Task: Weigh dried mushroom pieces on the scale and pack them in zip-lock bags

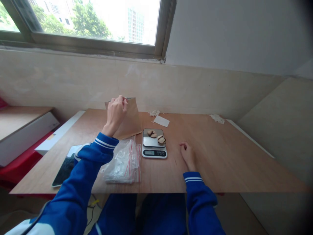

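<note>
My left hand (116,111) is raised above the table, pinching the top edge of a brown kraft paper bag (129,119), which hangs tilted behind it. My right hand (188,156) rests empty on the wooden table (215,163), just right of a digital kitchen scale (154,154). The scale has a steel platform and a lit display. On the platform lie a few pale brown nuts (155,136), split or in shell. Between my forearm and the scale lies a crumpled clear plastic bag (123,163) with red stripes.
A dark tablet (65,167) lies at the table's left, partly under my left sleeve. A white card (161,121) and tissue scraps (154,113) sit near the wall. A white box (26,137) and red cloth (22,166) lie beyond the left edge.
</note>
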A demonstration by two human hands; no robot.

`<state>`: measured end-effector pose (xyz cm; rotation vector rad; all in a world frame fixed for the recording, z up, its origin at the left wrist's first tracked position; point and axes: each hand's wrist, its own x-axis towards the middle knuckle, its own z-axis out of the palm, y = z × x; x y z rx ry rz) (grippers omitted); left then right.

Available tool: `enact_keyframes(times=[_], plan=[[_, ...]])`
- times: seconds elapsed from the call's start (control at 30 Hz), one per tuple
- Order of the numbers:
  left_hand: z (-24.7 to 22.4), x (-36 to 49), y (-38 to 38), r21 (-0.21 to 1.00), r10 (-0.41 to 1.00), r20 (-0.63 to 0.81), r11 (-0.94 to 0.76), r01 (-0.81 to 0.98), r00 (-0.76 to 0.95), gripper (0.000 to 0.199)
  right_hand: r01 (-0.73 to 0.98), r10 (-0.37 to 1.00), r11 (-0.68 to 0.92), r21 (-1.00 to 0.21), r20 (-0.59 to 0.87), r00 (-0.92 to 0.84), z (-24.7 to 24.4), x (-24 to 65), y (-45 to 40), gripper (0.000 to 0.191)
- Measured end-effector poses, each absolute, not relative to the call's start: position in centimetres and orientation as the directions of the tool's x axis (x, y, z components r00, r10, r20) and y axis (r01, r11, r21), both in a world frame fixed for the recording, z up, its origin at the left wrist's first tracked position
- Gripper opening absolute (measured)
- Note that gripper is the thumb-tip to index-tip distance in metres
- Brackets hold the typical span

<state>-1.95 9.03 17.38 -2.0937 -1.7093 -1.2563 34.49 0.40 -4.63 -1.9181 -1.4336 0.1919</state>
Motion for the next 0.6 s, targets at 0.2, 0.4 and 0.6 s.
enact_keyframes(times=[0.2,0.4,0.6], plan=[[17.1,-2.7,10.4,0.211,0.747,0.663,-0.253,0.944,0.052,0.036,0.761,0.881,-0.129,-0.636,0.278,0.382,-4.7,34.5,0.5,0.028],[17.0,-3.2,10.4,0.153,0.836,0.546,-0.169,0.974,0.059,0.054,0.75,0.882,-0.126,-0.649,0.273,0.385,-4.8,34.5,0.6,0.029],[19.6,-2.2,8.8,0.159,0.936,0.336,0.058,0.986,-0.109,0.042,0.748,0.882,-0.12,-0.652,0.277,0.382,-4.7,34.4,0.5,0.03]])
